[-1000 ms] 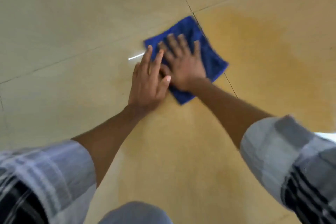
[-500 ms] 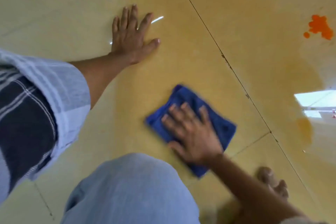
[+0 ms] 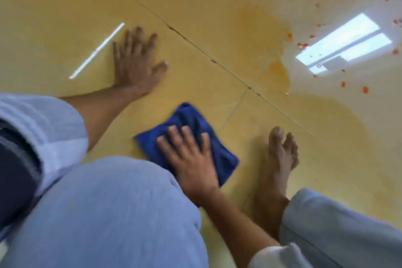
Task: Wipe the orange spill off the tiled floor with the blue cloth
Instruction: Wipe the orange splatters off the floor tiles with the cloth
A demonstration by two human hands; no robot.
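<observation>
My right hand presses flat on the soft, limp cloth; the left hand, spread and empty, braces beyond it. I'd push from its middle.

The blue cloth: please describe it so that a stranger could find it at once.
On the tiled floor, look near the kneeling person's knee. The blue cloth lies flat under the right hand. It is the only dark blue thing on the yellow-stained tiles.
</observation>
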